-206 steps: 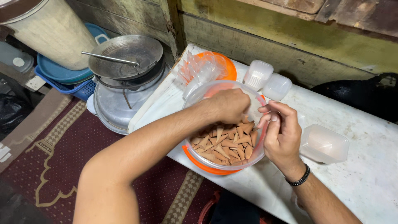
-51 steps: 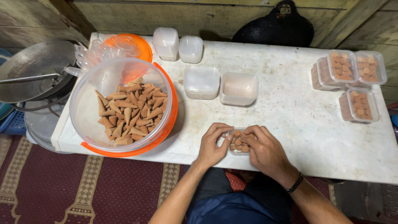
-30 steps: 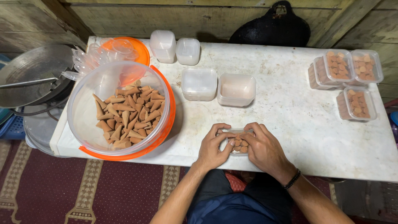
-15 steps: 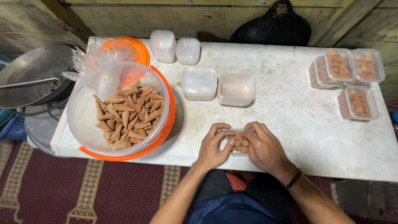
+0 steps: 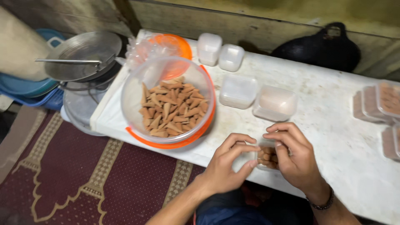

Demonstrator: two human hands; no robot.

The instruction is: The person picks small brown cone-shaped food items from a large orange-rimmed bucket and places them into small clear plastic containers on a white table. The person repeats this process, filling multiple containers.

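My left hand [image 5: 228, 166] and my right hand [image 5: 294, 155] together grip a small clear plastic box [image 5: 266, 156] of brown cones at the near edge of the white table [image 5: 333, 125]. My left fingers pinch its left side, and my right fingers curl over its top and right side. To the left stands a large clear bowl [image 5: 166, 102] with an orange rim, half full of loose brown cones. Two small lidded boxes [image 5: 238, 90] [image 5: 275, 103] lie just beyond my hands.
Two more small white boxes [image 5: 209, 48] stand at the table's back edge beside an orange lid [image 5: 173, 48] and crumpled plastic. Filled boxes [image 5: 381, 104] are stacked at the right. A black bag [image 5: 321, 50] sits behind. Metal pans [image 5: 81, 54] stand left, over a patterned red rug [image 5: 83, 179].
My hands stay on the small box at the near edge, with the fingers shifting slightly over it. The view has tilted a little to the left.
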